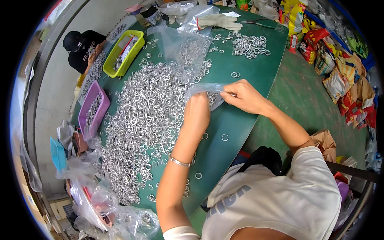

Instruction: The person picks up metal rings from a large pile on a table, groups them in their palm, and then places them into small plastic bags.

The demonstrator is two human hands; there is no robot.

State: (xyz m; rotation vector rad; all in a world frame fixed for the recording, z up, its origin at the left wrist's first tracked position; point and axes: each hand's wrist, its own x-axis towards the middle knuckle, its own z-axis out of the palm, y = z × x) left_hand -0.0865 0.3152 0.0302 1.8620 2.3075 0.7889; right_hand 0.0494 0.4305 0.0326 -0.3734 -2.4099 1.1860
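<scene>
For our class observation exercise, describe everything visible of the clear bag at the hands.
The clear bag looks like thin, see-through, limp plastic. Its upper edge curves from the left hand, which touches and partly hides it, to the right hand, which pinches it. It is over the green table, beside the ring pile. Contents are unclear.

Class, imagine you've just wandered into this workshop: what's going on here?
A person works with bare hands at a green table. The right hand pinches the edge of a clear plastic bag; the left hand is at the bag too, its fingertips hidden. A big heap of silvery rings lies to the left, with a few loose ones nearby. Another person is at the upper left.
</scene>
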